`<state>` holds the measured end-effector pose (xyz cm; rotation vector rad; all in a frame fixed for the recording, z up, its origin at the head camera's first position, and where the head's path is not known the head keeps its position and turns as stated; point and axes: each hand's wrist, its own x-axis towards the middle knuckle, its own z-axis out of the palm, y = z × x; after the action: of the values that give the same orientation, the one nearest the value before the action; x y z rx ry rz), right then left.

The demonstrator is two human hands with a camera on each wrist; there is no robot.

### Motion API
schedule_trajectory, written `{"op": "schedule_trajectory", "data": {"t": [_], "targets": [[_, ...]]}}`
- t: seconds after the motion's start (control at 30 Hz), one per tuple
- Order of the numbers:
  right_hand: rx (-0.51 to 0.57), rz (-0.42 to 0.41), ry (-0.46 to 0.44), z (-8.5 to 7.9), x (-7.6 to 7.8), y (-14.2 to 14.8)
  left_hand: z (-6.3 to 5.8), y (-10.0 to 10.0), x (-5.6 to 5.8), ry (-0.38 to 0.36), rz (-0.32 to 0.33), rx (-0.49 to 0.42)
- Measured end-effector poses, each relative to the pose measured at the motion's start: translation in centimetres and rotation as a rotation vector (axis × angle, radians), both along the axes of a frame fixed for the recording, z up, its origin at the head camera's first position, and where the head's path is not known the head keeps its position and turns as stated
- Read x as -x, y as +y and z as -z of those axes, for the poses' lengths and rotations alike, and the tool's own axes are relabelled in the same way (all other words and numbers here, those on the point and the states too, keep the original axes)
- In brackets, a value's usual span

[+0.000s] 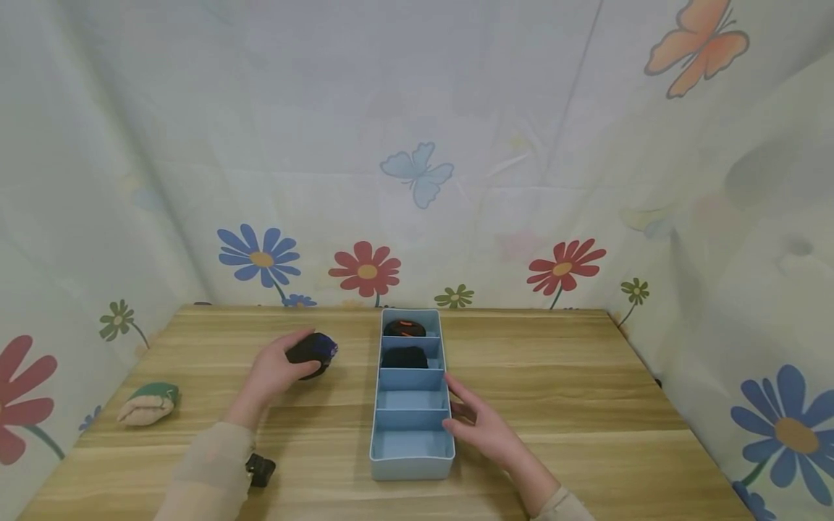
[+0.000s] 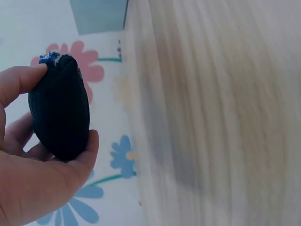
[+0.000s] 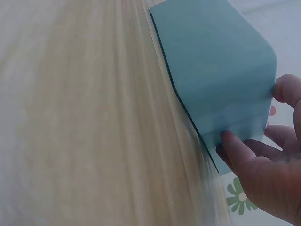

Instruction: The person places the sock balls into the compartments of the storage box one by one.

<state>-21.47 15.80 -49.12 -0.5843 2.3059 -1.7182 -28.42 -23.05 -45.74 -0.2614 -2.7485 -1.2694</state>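
Observation:
My left hand (image 1: 276,369) holds a rolled bundle of black socks (image 2: 59,108) above the left part of the table, thumb on one side and fingers on the other. A blue and white patch shows at the bundle's top end. To its right stands a long light-blue divided box (image 1: 412,468). My right hand (image 1: 482,427) rests against the box's right wall, fingers spread and fingertips touching it near the rim. In the box's farthest compartment lies a black bundle with orange marks (image 1: 405,328); a plain black bundle (image 1: 404,357) fills the one nearer. The two closest compartments hold nothing.
A beige and green rolled bundle (image 1: 150,405) lies at the table's left side. Beside the left sleeve is a small black device (image 1: 261,470). A flower-printed cloth (image 1: 423,239) hangs behind and at both sides of the wooden table (image 1: 554,362).

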Motion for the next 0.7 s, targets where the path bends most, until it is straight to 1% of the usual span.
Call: {"op": "schedule_trajectory", "data": {"t": [0.23,0.4,0.7], "targets": [[-0.003,0.004,-0.004,0.0,-0.1,0.1,-0.8,2.2,-0.6,0.049,0.069,0.005],[-0.015,0.010,-0.008,0.1,0.0,0.1,-1.4,3.8,-1.2,0.085,0.121,-0.007],[-0.018,0.018,-0.018,0.0,0.0,0.1,-2.3,6.5,-1.8,0.153,0.193,0.004]]}}
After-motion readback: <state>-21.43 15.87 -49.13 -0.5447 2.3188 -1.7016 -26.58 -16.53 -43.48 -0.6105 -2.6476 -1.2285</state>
